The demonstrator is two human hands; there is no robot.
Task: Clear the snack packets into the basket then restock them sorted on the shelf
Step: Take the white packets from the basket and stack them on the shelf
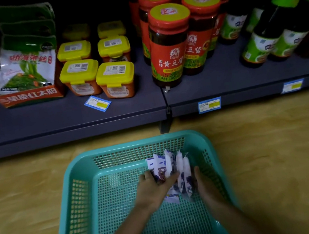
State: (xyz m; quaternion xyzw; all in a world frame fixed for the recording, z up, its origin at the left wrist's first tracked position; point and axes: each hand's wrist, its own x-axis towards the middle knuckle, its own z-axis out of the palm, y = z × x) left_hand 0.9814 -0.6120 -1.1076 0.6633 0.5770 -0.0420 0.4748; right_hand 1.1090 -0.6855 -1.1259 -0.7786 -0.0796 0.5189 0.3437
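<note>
A teal mesh basket [80, 189] stands on the floor below the shelf. Inside it, toward the far right, a bunch of white-and-blue snack packets [174, 166] stands on edge. My left hand [154, 190] grips the left side of the bunch, thumb over the front packets. My right hand [206, 186] presses against the right side of the bunch, its fingers straight and partly hidden behind the packets. The dark shelf [49, 121] in front holds other goods.
On the shelf stand a box of green seaweed packets [25, 70], yellow-lidded tubs [115, 78], red-labelled sauce jars [168, 45] and green-labelled bottles [260, 47]. A loose price tag [97, 103] lies on the shelf front. Yellowish floor surrounds the basket.
</note>
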